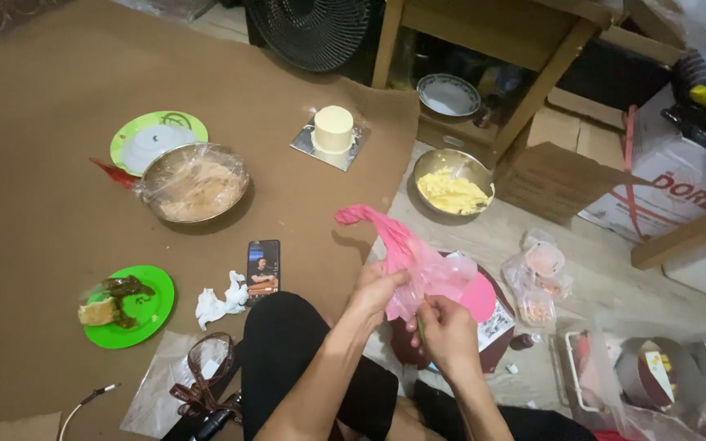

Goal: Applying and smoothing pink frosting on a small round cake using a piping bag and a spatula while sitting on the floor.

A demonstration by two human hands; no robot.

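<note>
Brown mat (pixel 42 188) is covering most of the floor, pale bare floor (pixel 598 269) showing at right. Person is sitting on it, both hands working a pink plastic bag (pixel 418 261) near centre. Bag is thin, translucent, crumpled, its twisted end sticking up and left toward the mat edge; lower part is bunching between the hands. Left hand (pixel 377 290) is pinching the bag's lower left side, grip closed on the plastic. Right hand (pixel 447 331) is holding the bag's bottom from the near side, fingers closed on it too. Bag is hanging above a dark round board (pixel 496 339) with a pink disc (pixel 480 300) on it.

Far right of the bag, metal bowl of yellow cream (pixel 453 184) is sitting near a wooden table leg (pixel 545 82). Far centre, pale round cake (pixel 333 129) is standing on a square silver board (pixel 308 143). Left, film-covered metal bowl (pixel 195 184) is overlapping a green plate (pixel 157 135); nearer left, a second green plate with cake scraps (pixel 128 306). Phone (pixel 263 268) and crumpled tissue (pixel 221 300) are lying just left of the knee. Right side is crowding with small plastic tubs (pixel 541 278), cardboard boxes (pixel 655 180) and bagged cake tins (pixel 655 376). Open room is lying mostly on the mat between the phone and the silver board, and on the far left mat.
</note>
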